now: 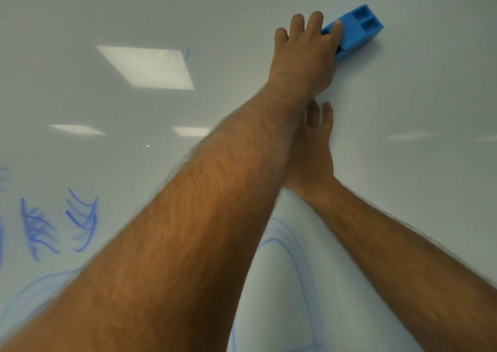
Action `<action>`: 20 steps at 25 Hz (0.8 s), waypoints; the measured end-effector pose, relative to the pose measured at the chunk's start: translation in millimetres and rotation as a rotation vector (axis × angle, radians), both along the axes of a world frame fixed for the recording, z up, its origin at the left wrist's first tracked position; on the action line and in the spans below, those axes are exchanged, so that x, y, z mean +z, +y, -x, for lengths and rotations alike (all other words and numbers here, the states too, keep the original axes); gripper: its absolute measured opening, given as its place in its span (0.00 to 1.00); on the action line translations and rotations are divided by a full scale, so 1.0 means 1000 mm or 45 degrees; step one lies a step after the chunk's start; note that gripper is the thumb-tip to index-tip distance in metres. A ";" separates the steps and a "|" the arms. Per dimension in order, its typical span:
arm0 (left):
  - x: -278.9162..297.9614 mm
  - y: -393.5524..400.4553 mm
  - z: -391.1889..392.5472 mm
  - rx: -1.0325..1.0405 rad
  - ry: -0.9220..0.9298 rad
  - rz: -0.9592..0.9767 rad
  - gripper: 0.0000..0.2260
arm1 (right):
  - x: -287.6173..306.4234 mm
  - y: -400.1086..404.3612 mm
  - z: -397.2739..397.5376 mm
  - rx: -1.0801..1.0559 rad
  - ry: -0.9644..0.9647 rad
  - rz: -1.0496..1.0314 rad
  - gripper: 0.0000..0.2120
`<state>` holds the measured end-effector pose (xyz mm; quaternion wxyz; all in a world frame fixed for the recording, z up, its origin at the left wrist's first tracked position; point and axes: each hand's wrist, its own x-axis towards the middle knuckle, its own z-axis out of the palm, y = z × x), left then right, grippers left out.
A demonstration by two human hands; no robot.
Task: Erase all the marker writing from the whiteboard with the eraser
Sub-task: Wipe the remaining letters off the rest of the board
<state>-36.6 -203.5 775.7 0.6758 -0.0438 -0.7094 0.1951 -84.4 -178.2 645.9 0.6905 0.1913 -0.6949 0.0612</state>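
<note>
The whiteboard [414,104] fills the whole view. My left arm reaches far up and to the right, and my left hand [304,53] grips a blue foam eraser [356,30] pressed against the board near the top. My right hand [314,149] lies flat on the board below it, fingers straight, partly hidden under my left forearm. Blue marker scribbles [40,228] sit at the lower left, with more hooked strokes [83,222] beside them. Long blue curved lines [291,260] run between my two forearms. A short blue stroke [187,54] stands alone at the upper middle.
Ceiling lights reflect as bright patches [148,67] on the glossy board. More faint blue curves [35,287] show at the bottom left corner. The board around the eraser and to the right carries no marks.
</note>
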 end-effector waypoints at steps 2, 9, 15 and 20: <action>0.003 -0.002 -0.001 -0.001 -0.012 0.042 0.26 | 0.001 0.000 0.000 0.032 0.051 0.023 0.34; 0.023 -0.062 -0.025 0.016 0.108 -0.125 0.24 | 0.002 -0.004 0.004 0.284 0.182 0.081 0.30; 0.023 -0.125 -0.052 0.045 0.203 -0.266 0.25 | 0.000 -0.005 0.008 0.306 0.230 0.100 0.29; 0.012 -0.170 -0.081 0.034 0.249 -0.424 0.26 | 0.000 -0.005 0.008 0.327 0.215 0.096 0.30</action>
